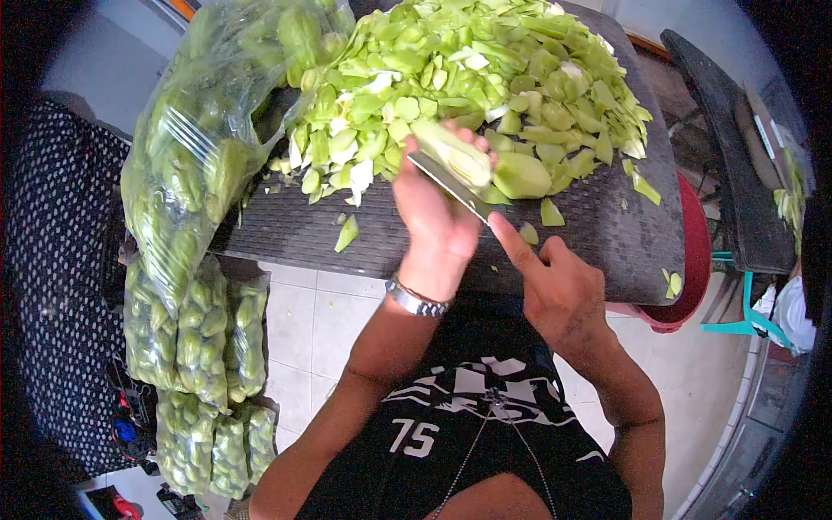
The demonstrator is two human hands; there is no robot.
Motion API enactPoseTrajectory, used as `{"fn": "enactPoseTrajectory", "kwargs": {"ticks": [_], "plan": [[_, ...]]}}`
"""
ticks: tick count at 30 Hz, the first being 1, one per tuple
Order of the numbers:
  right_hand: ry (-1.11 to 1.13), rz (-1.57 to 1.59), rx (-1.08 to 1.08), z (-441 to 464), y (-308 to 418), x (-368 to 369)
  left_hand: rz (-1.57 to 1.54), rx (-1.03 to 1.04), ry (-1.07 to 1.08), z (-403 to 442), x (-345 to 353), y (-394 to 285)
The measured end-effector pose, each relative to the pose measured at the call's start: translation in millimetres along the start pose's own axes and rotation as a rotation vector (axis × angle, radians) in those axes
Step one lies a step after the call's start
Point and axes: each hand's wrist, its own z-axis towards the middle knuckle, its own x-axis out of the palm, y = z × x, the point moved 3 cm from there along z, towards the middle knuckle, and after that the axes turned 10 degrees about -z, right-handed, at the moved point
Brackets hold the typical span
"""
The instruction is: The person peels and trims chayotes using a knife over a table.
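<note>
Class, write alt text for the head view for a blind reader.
The left hand holds a cut green vegetable, the right hand a knife close by, at a dark table heaped with green pieces. Plastic bags of green vegetables lie at left.

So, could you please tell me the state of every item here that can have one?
Left hand: cradling the vegetable
Held vegetable: cut, pale flesh exposed
Right hand: closed on the knife, index finger extended
Knife: unsheathed, in use
Cut pieces: loose, heaped
Large plastic bag: filled with green vegetables
Smaller bags: filled, grouped together
Wristwatch: fastened
</note>
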Motion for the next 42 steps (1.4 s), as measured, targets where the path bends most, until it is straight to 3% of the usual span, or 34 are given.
{"fn": "enactPoseTrajectory", "kwargs": {"ticks": [6,11,15,18,21,22,28,37,42], "plan": [[-0.089,-0.045,0.043,11,4,2,0.064,0.038,-0.128,-16,-1,24],[-0.102,-0.054,0.038,14,5,2,0.092,0.042,-0.101,-8,-5,20],[-0.042,-0.018,0.084,11,6,4,0.032,0.001,-0.135,-6,-10,16],[0.011,0.034,0.114,8,6,0,0.001,-0.038,0.015,3,-16,12],[0.073,0.029,0.114,-1,4,-5,-0.047,-0.007,-0.100,7,-7,6],[0.117,0.015,0.113,-4,2,-6,-0.130,-0.065,-0.002,15,-13,2],[0.175,-0.067,0.102,-13,3,-6,-0.077,0.038,-0.206,10,2,0],[0.213,0.008,0.043,-13,-2,-22,0.006,-0.018,-0.016,10,-4,-3],[0.219,-0.020,0.056,-12,-3,-8,0.037,0.035,-0.119,3,0,6]]}}
